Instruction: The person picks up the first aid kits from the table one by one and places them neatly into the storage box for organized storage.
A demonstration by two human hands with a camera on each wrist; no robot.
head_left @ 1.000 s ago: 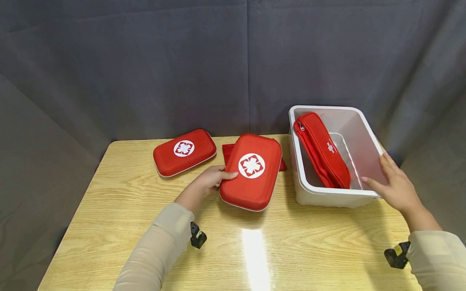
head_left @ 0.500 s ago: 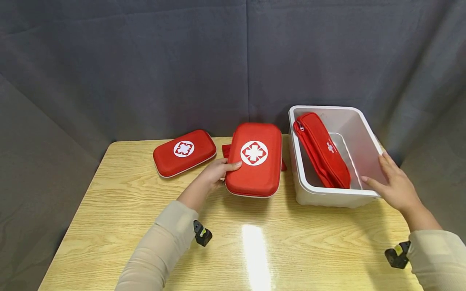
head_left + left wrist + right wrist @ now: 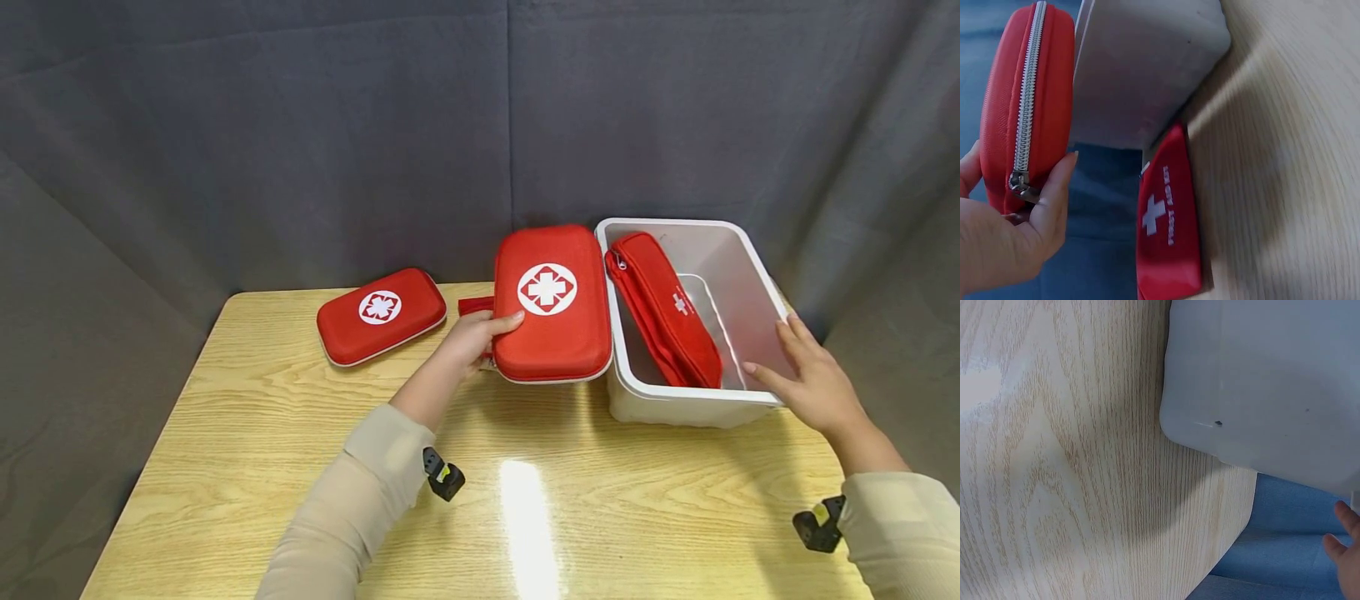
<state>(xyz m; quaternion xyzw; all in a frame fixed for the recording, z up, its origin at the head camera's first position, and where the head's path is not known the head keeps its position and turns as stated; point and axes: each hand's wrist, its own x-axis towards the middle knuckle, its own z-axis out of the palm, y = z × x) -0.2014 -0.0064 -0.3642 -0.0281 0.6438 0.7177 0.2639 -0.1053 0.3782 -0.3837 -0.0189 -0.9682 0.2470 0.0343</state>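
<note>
My left hand [image 3: 472,340] grips a red hard-shell first-aid case [image 3: 551,342] by its left side, thumb on top. The case is held up off the table, its right edge at the left rim of a white plastic bin [image 3: 693,400]. In the left wrist view its zipper [image 3: 1027,94] faces the camera, the fingers around its lower end. My right hand [image 3: 817,383] holds the bin's front right corner, thumb over the inside and fingers along the outer rim. A red soft first-aid pouch [image 3: 667,312] leans inside the bin.
Another red first-aid case [image 3: 381,321] lies at the table's back left. Under the held case, a flat red first-aid pouch [image 3: 1169,219] lies on the wooden table [image 3: 262,467], mostly hidden in the head view. A grey curtain [image 3: 360,142] hangs behind.
My left hand has carried the case rightward and back, from over the flat pouch to the bin's left rim, turning it straighter. The right hand and bin have stayed put.
</note>
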